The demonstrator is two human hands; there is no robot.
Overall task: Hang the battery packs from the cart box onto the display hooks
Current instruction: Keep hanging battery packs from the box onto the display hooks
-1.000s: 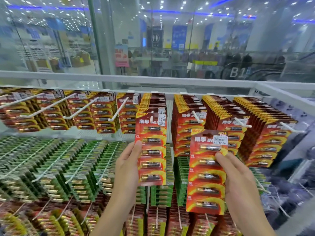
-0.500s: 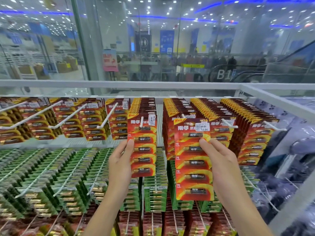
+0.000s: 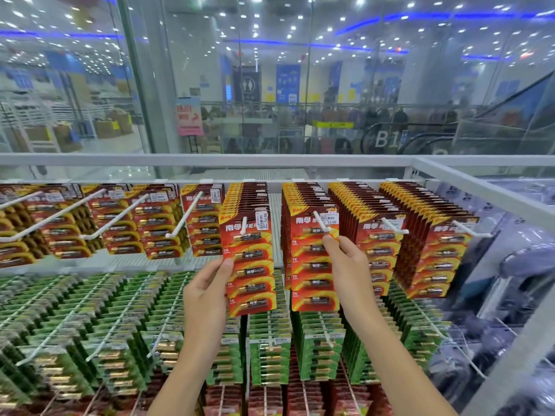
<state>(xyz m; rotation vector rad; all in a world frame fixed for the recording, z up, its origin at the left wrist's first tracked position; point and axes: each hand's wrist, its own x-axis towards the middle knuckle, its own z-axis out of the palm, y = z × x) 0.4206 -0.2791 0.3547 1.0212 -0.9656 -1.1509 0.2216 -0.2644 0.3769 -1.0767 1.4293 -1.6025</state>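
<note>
The right hand [image 3: 345,265] is pinching a red battery pack [image 3: 313,259] hanging lengthwise just below the white hook [image 3: 321,225], fingers directly under its tip, while the left hand [image 3: 207,292] is gripping the neighbouring pack [image 3: 249,262] to the hook's left.

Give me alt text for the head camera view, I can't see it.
Two bare hands work at a store display of battery packs: the left hand holds the front red pack on one white hook, the right hand pinches the front red pack on the next hook. Green packs hang below.
</note>
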